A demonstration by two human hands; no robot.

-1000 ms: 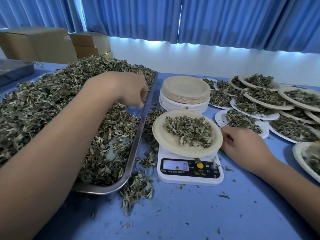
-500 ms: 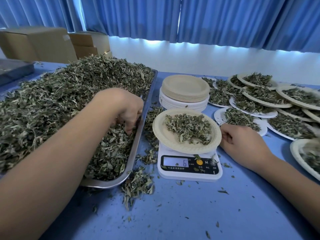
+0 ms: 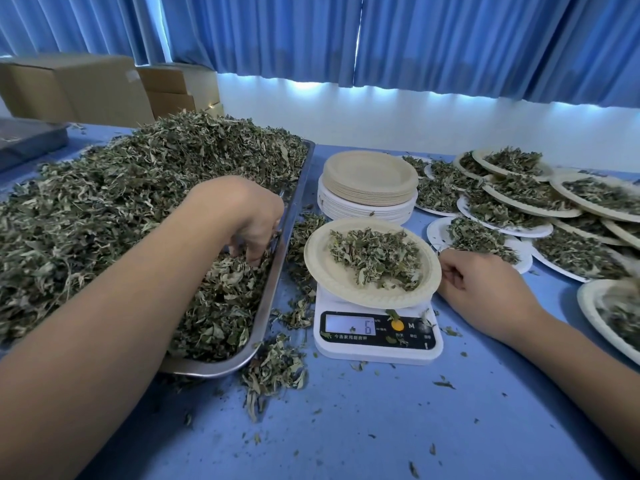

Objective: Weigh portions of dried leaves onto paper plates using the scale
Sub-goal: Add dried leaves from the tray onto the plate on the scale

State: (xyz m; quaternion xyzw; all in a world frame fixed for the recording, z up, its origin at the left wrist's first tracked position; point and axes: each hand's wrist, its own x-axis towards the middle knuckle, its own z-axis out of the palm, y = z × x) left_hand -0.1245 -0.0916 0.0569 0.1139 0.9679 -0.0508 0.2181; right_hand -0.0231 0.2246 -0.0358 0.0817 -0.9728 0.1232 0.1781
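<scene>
A big tray (image 3: pixel 207 369) on the blue bench (image 3: pixel 346 427) holds heaped dried leaves (image 3: pixel 121 202), and the left hand (image 3: pixel 242 213) curls its grip round some. A paper plate (image 3: pixel 329 271) of leaves sits on the scale (image 3: pixel 377 351); the right hand (image 3: pixel 485 289) rests just beside it, grip loose and empty.

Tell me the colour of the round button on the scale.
The button is orange; head view.

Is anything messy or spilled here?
Yes: dried leaves have spilled off the metal tray onto the blue table, a clump by its near corner and more between tray and scale. A few bits lie on the scale's front panel too.
</scene>
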